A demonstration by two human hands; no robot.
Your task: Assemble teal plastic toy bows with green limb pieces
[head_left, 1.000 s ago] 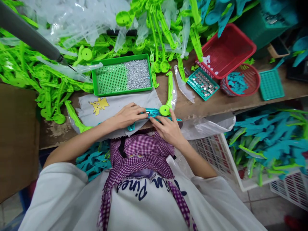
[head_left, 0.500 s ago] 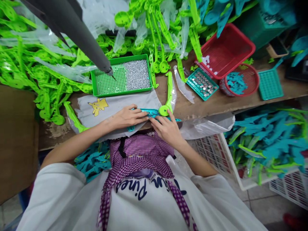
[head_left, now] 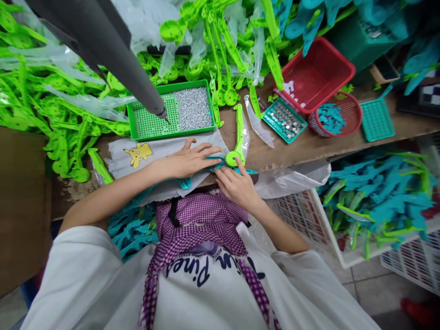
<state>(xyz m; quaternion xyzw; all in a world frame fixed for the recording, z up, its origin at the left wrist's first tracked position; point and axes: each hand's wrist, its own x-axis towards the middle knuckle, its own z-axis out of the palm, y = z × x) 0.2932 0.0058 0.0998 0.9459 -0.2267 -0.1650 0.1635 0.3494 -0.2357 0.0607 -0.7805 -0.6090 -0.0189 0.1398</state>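
Observation:
A teal plastic handle-like piece [head_left: 184, 183] lies along the table's front edge, mostly covered by my hands. Joined or laid over its right part is a lime-green plastic arm [head_left: 239, 128] with a round disc end, and a clear blade-shaped strip shows beside it. My left hand [head_left: 194, 161] lies over the teal piece, fingers stretched and slightly spread. On the right, my right hand [head_left: 237, 185] grips the teal piece with bent fingers, one digit touching the green disc. What is under the fingers is hidden.
A green tray [head_left: 137, 133] of small metal screws stands beyond, under a hanging grey screwdriver [head_left: 147, 98]. A teal tray [head_left: 285, 120] holds metal discs. Red baskets [head_left: 314, 75] stand right. Lime-green parts [head_left: 68, 137] heap behind; a white crate [head_left: 326, 229] holds finished-looking teal-and-green pieces.
My left hand has lifted its fingers and spread them, shifting slightly right over the teal piece. My right hand stays on it. The view has shifted slightly.

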